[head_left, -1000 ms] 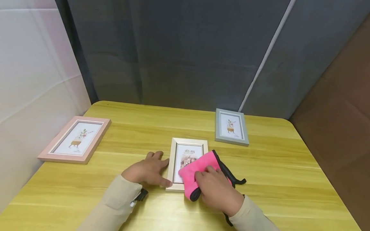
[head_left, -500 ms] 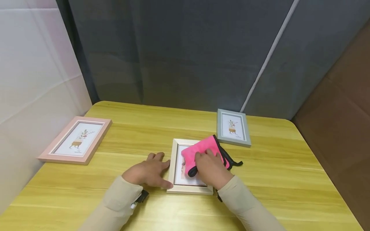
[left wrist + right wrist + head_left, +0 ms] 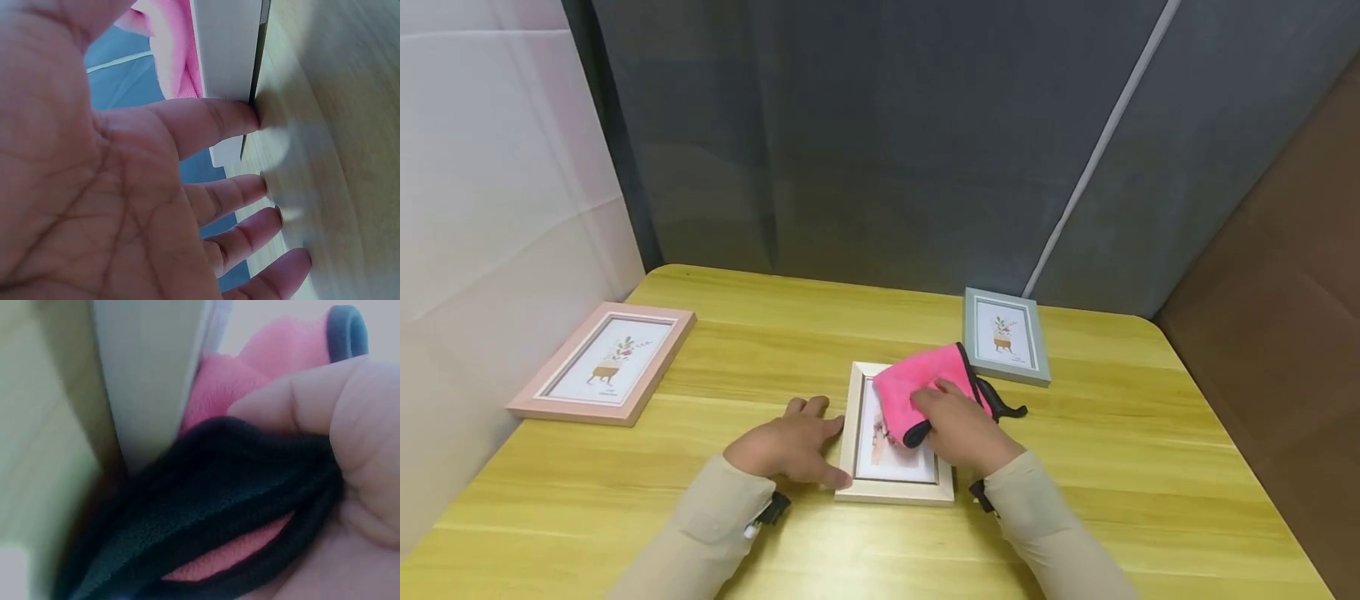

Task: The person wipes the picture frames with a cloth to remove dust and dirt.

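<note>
A cream picture frame point(image 3: 895, 494) lies face up on the table in front of the person, its upper right part covered. The left hand point(image 3: 790, 446) steadies it from the left, fingers spread, thumb at the lower left corner. In the left wrist view, straight fingers point(image 3: 215, 122) meet the side of the frame and the tabletop. Over the glass, the right hand point(image 3: 966, 429) holds a folded pink cloth point(image 3: 917, 383) with black edging. The right wrist view shows the thumb pressed on the cloth point(image 3: 219, 387), beside the frame's edge; the other fingertips are hidden.
On the wooden table point(image 3: 760, 333), a pink picture frame point(image 3: 647, 383) lies at the left, and a grey-blue picture frame point(image 3: 1041, 342) lies at the back right, close to the cloth. A dark curtain point(image 3: 880, 150) hangs behind; a brown panel point(image 3: 1292, 275) borders the right side.
The right hand has moved the cloth up the cream frame, from its lower right to its upper right. The left hand has stayed at the frame's left edge.
</note>
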Action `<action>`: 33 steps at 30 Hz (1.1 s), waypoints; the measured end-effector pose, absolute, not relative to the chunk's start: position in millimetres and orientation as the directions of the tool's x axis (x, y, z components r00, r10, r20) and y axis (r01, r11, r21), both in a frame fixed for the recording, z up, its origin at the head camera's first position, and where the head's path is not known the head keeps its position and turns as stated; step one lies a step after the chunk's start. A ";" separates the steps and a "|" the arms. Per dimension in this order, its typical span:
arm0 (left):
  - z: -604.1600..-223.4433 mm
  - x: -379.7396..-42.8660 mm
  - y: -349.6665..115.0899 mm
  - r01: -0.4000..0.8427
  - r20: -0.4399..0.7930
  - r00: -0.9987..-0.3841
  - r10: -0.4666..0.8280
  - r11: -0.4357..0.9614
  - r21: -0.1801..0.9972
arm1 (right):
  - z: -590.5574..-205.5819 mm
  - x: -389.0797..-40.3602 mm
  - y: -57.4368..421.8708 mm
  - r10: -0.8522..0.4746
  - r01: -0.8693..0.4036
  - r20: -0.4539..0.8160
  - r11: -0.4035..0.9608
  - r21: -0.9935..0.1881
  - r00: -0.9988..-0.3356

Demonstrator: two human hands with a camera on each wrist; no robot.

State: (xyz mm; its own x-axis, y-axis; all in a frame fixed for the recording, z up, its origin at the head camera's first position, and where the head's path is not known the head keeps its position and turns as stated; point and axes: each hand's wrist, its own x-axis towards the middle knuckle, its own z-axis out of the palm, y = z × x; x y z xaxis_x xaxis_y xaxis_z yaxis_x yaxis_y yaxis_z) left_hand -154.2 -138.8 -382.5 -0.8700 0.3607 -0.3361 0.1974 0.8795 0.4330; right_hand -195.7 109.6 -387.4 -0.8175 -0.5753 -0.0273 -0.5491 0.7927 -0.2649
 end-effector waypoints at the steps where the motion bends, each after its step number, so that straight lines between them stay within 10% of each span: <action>1: -382.4 -154.1 -138.4 0.199 -0.335 -0.870 0.362 0.879 0.434 | -386.0 -190.9 114.0 -0.589 -0.567 -0.009 0.781 -0.264 -0.808; 13: -381.9 -153.7 -140.1 0.191 -0.337 -0.872 0.354 0.882 0.430 | -377.8 -101.3 129.7 -0.736 -0.729 -0.067 0.677 -0.101 -0.674; 33: -385.8 -155.8 -140.6 0.235 -0.338 -0.857 0.389 0.879 0.415 | -385.2 -183.8 94.3 -0.515 -0.501 -0.078 0.853 -0.150 -0.854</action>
